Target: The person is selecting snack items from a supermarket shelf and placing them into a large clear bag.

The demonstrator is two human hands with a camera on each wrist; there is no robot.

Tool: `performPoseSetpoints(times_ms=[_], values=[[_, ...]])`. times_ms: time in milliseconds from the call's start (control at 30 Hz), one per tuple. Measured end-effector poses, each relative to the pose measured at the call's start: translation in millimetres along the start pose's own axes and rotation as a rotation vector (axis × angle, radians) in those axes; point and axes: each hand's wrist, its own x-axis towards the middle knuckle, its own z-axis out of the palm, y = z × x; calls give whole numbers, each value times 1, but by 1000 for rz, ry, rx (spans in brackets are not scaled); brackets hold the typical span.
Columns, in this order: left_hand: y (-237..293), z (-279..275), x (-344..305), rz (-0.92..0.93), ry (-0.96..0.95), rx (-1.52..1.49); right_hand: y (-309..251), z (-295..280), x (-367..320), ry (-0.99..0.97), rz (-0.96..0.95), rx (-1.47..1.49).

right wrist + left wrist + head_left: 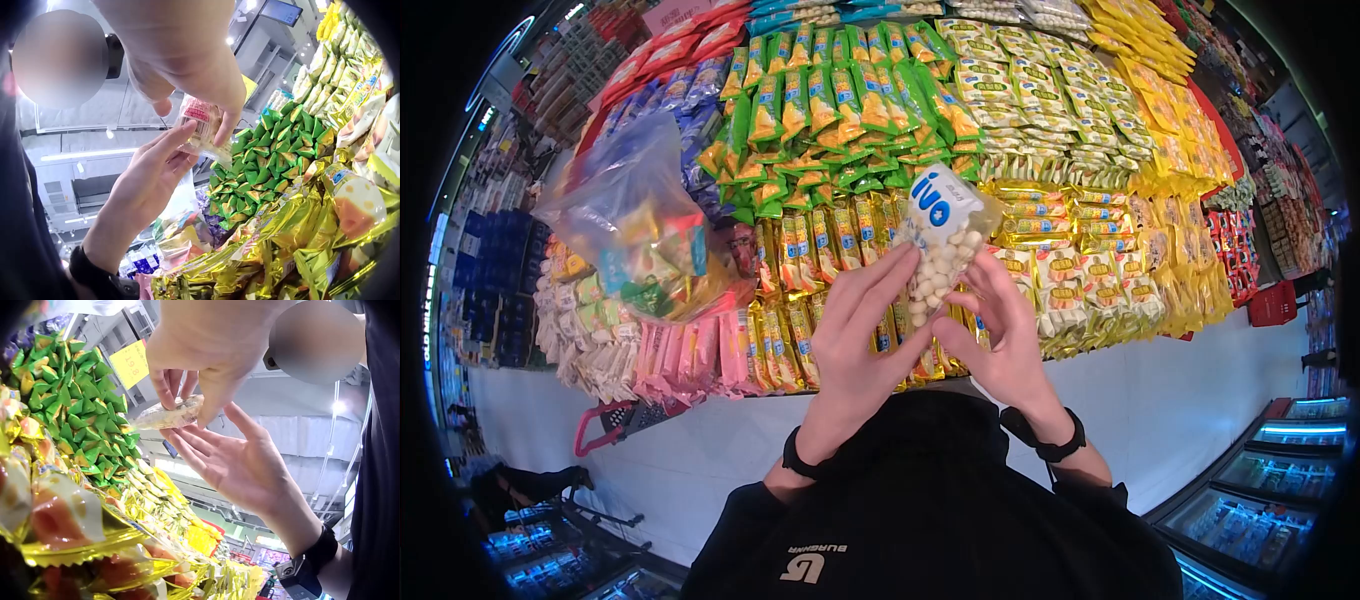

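Note:
A clear bag of round white candies [940,272] with blue lettering on its white top is held over the snack display in the head view. My left hand [850,325] pinches its left side between thumb and fingers. In the left wrist view the bag [165,415] lies almost flat, edge-on. My right hand [1002,345] is at the bag's right edge, its fingers extended against it and its thumb standing apart. The right wrist view shows a red label and barcode on the underside of the bag [199,122], with the left thumb pressing there.
Rows of green snack packs [840,95], gold packs [830,245] and white-and-yellow packs [1020,85] fill the display. A translucent plastic bag [615,190] of colourful packets sits at its left. A pink-handled basket [595,435] stands below left; freezers [1250,480] line the right.

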Motion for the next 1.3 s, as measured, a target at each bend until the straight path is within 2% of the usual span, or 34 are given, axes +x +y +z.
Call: performPoseSetpoints(times_ms=[100, 133, 233, 333, 433, 533, 633, 733, 833, 933, 1033, 1067, 1300], values=[[7, -3, 2, 96, -47, -14, 1, -5, 4, 49, 160, 267], [5, -4, -1, 87, -101, -32, -5, -8, 8, 32, 176, 222], [1, -10, 1, 233, -129, 91, -7, -14, 10, 44, 345, 256], [-7, -5, 2, 203, 43, 119, -11, -16, 11, 5, 370, 265], [-5, -1, 1, -133, 101, -257, -9, -13, 9, 24, 364, 367], [-3, -7, -3, -527, -67, -630, -8, -10, 7, 42, 409, 404], [-2, -5, 0, -596, -61, -789, -9, -10, 9, 24, 415, 328], [-6, -5, -1, -577, -55, -781, -14, -10, 10, -69, 378, 265], [-8, -6, -1, -562, -61, -754, -8, -10, 10, -70, 357, 289], [-9, -6, -2, -474, -50, -713, -6, -13, 10, -88, 308, 154], [-10, -9, -4, -439, -67, -588, -7, -17, 11, -145, 169, -20], [-10, -10, -4, -434, -83, -592, -13, -16, 12, -126, 249, 8], [-18, -9, -6, -359, -130, -612, -3, -21, 15, -181, 132, 69]])
